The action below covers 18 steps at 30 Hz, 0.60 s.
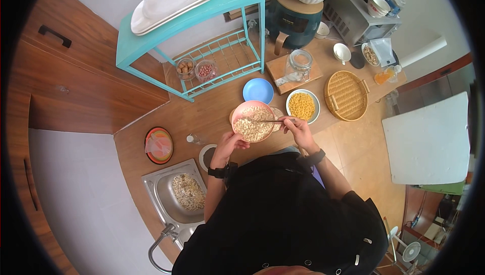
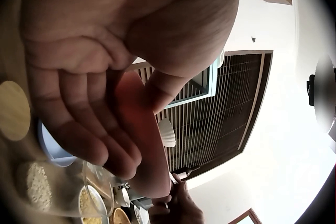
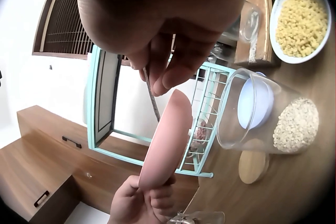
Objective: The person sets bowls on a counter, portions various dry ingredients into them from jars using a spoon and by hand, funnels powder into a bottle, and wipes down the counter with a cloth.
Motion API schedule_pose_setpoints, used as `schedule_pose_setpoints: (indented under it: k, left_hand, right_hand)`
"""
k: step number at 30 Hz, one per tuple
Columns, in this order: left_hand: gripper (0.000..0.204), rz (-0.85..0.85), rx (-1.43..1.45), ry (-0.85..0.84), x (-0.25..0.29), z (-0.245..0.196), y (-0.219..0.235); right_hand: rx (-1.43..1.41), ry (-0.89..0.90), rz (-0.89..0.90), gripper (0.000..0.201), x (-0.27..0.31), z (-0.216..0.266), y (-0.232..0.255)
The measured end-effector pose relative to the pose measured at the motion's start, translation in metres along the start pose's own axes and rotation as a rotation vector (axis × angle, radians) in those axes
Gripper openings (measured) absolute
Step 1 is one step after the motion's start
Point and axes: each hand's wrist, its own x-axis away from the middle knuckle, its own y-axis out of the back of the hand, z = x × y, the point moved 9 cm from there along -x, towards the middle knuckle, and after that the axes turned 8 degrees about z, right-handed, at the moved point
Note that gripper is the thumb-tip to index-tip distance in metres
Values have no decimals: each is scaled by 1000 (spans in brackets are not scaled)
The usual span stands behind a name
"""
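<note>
The pink, round bowl (image 3: 167, 145), containing pale flakes (image 1: 255, 126), is gripped at its near left side by the left hand (image 1: 230, 146), thumb and fingers on opposite faces. The slender metal utensil (image 1: 271, 121) is pinched by the right hand (image 1: 302, 132), fingers closed on its handle. The bowl lies left of these fingers; the utensil's long axis runs leftward over the bowl's right rim. The clear, cylindrical container (image 3: 278, 92) is located just right of the bowl; the blue, round dish (image 1: 258, 91), beyond it.
</note>
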Motion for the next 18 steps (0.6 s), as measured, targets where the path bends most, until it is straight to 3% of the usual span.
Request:
schedule_pose_setpoints:
  k: [6, 11, 18]
  left_hand:
    - [31, -14, 78, 15, -1, 7, 1]
    - [31, -5, 24, 17, 0, 5, -5]
    - [32, 11, 11, 35, -3, 15, -3]
  right_hand:
    - [-139, -80, 37, 32, 7, -14, 4]
    - [-288, -235, -65, 28, 9, -35, 12]
    - [-345, -245, -118, 27, 9, -30, 23]
